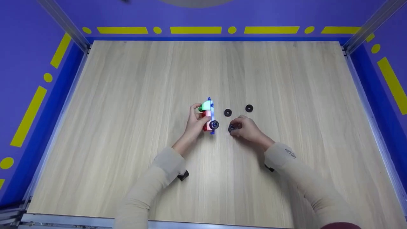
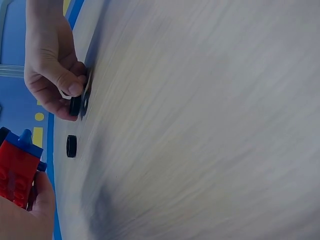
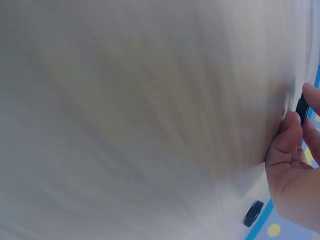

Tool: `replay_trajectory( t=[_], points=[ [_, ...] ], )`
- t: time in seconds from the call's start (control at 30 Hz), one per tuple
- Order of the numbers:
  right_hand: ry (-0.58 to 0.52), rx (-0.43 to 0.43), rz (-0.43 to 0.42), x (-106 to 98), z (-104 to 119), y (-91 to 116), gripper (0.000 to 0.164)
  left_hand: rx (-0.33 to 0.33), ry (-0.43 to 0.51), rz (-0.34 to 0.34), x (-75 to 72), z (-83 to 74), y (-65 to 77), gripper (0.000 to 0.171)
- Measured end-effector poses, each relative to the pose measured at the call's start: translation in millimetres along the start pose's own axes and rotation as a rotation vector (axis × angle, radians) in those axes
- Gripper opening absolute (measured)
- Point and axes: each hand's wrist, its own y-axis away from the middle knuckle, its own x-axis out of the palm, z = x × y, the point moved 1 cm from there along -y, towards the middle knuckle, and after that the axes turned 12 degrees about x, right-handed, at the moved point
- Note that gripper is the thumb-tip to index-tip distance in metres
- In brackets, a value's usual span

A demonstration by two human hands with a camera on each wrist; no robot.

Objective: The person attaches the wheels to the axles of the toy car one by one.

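Note:
My left hand [image 1: 193, 123] grips a toy car [image 1: 207, 119] of red, green and blue building bricks, its blue base facing right. A black wheel [image 1: 214, 124] sits on the near end of that base. In the left wrist view the red brick [image 2: 18, 167] shows its studs beside the blue part. To the right, my right hand [image 1: 248, 128] pinches a black toy wheel [image 1: 232, 128] between thumb and fingers, close over the table. The right wrist view shows the held wheel [image 3: 302, 110] edge-on between the fingertips.
Two loose black wheels lie beyond the right hand, one nearer the car [image 1: 228, 112] and one farther right [image 1: 249, 108]. The wood-grain table [image 1: 143, 95] is bordered by blue walls [image 1: 197, 19] with yellow marks. Metal posts [image 1: 375, 27] stand at the back corners.

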Motion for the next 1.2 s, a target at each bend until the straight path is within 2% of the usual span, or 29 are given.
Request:
replay_trajectory(
  t=[0.17, 0.4, 0.63, 0.97, 1.2],
  points=[
    [-0.072, 0.003, 0.001, -9.9, 4.5, -0.6, 0.033, 0.001, 0.036, 0.011, 0.7, 0.1, 1.0, 0.053],
    [-0.077, 0.018, -0.024, -26.9, 18.0, -1.3, 0.034, -0.004, 0.030, 0.042, 2.3, -1.1, 3.0, 0.053],
    [-0.110, 0.027, -0.015, -37.9, 28.0, -0.6, 0.032, 0.006, 0.017, 0.082, 3.4, -0.7, 4.2, 0.054],
    [-0.148, 0.021, 0.015, -45.1, 39.7, 2.3, 0.032, -0.004, -0.033, 0.112, 7.2, -1.1, 6.3, 0.057],
    [-0.178, -0.022, 0.024, -46.9, 46.7, 4.9, 0.033, -0.017, -0.045, 0.137, 10.6, -2.3, 8.1, 0.058]
  ],
)
